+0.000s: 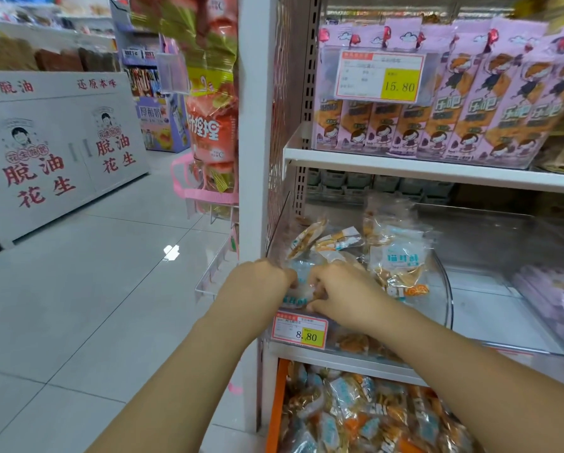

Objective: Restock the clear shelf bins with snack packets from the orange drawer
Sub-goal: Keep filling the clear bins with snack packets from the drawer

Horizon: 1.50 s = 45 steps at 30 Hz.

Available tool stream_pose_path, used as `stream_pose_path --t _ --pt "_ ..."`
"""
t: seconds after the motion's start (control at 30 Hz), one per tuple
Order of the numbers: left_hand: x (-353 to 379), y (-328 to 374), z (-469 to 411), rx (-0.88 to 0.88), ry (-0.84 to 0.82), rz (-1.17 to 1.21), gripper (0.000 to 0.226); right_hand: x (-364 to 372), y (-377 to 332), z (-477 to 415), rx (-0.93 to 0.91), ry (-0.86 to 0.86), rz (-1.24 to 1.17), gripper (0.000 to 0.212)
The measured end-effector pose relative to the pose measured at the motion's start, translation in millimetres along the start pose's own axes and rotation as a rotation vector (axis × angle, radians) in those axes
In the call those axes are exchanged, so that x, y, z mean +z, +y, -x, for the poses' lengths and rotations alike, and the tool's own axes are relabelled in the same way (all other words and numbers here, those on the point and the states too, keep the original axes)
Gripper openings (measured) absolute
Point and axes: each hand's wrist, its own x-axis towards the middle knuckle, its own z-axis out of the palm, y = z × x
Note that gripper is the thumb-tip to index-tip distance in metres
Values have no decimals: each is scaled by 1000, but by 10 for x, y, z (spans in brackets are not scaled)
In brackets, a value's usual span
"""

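A clear shelf bin (445,289) on the middle shelf holds several snack packets (400,256) with blue and orange print. Both hands meet at its front left corner. My left hand (261,279) and my right hand (342,294) are both closed on a bunch of clear snack packets (302,286) held over the bin's front edge. Below the shelf, the orange drawer (279,407) stands pulled out, full of the same packets (365,410). A price tag reading 8.80 (300,330) hangs on the bin's front.
The upper shelf carries a clear bin of pink packets (470,103) with a 15.80 tag. A neighbouring clear bin (519,256) sits to the right, with purple packets (555,292) beyond. Hanging snack bags (212,103) flank the white shelf post (254,125). Tiled floor and a white display counter (55,148) lie left.
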Motion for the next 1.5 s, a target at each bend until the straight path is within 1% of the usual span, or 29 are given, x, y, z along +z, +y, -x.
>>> stream_pose_path --t 0.1,0.23,0.3,0.37,0.5,0.57,0.67,0.77,0.9,1.07,1.13,1.2,1.23,1.27,1.33,1.4,1.43,1.5 --pt "33 -3 -9 18 4 6 40 -13 1 -33 -37 -45 59 22" --pt "67 -14 10 9 13 74 38 -125 41 -35 -57 -159 -33 34" --pt "79 -25 3 6 0 116 39 -143 54 -47 -93 -185 -51 26" --pt "90 -47 -6 -4 -9 160 38 -112 53 -70 -100 -168 -33 17" --pt "83 -55 3 -16 29 143 32 13 54 -67 -69 -124 -47 12" --pt "74 -26 20 -10 57 102 31 15 54 -51 -69 -145 3 15" --pt "75 29 42 1 85 42 34 -41 52 -27 -85 -236 47 23" --pt "68 64 60 3 63 19 35 -100 60 -2 -122 -303 125 30" --pt "48 63 55 -23 40 20 32 -180 60 50 -174 -320 243 38" --pt "21 101 80 -35 47 -26 32 -78 206 76 -269 -248 338 49" --pt "30 118 69 -24 40 -42 33 -79 223 110 -279 -243 304 59" --pt "60 108 72 -20 16 7 36 -144 202 139 -265 -291 129 68" --pt "82 85 81 -25 -10 72 37 -194 184 147 -254 -312 10 66" --pt "97 53 101 -30 -42 163 39 -238 174 138 -244 -300 -79 57" --pt "105 -12 158 -41 -106 342 42 -324 177 72 -245 -128 -158 38" --pt "107 -45 194 -42 -108 407 42 -349 171 -19 -242 37 -92 29" --pt "112 -48 200 -39 -93 399 41 -335 157 -61 -234 65 -29 26" --pt "114 -31 194 -34 -57 380 37 -260 123 -142 -228 22 120 24"
